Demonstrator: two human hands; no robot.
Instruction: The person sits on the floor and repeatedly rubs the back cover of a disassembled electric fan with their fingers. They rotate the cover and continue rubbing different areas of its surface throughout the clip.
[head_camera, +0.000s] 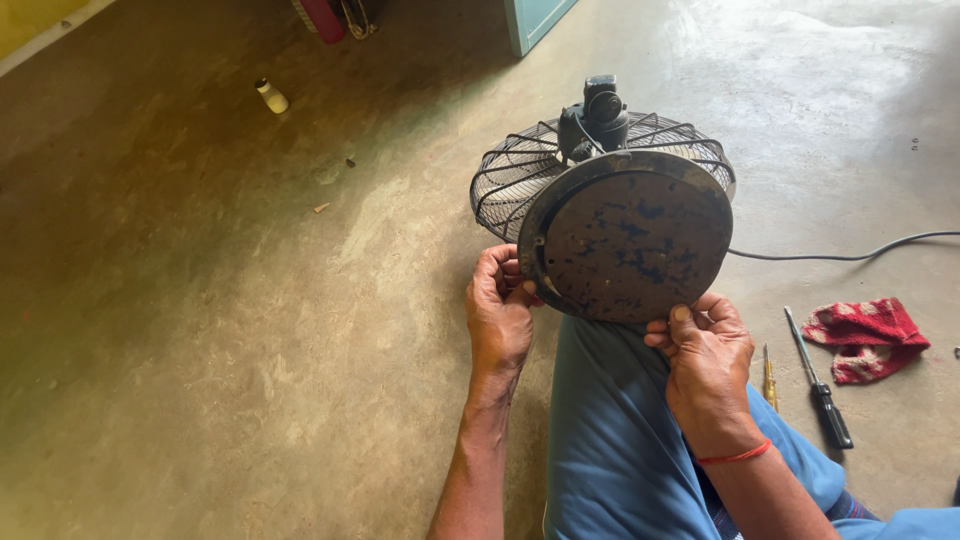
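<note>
Both hands grip the rusted round fan base (635, 245) by its rim, underside up, propped on the knee: left hand (498, 318) fingers curled on the left edge, right hand (708, 358) pinching the lower edge. Wire guard (510, 175) hangs beyond; screwdrivers (820, 385) lie on the floor.

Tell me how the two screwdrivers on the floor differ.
The black-handled screwdriver is longer and lies in full view beside the red cloth; the yellow-handled screwdriver is shorter, thinner and partly hidden by the blue-clad leg. Both lie on the concrete floor, untouched, right of the right hand.
</note>
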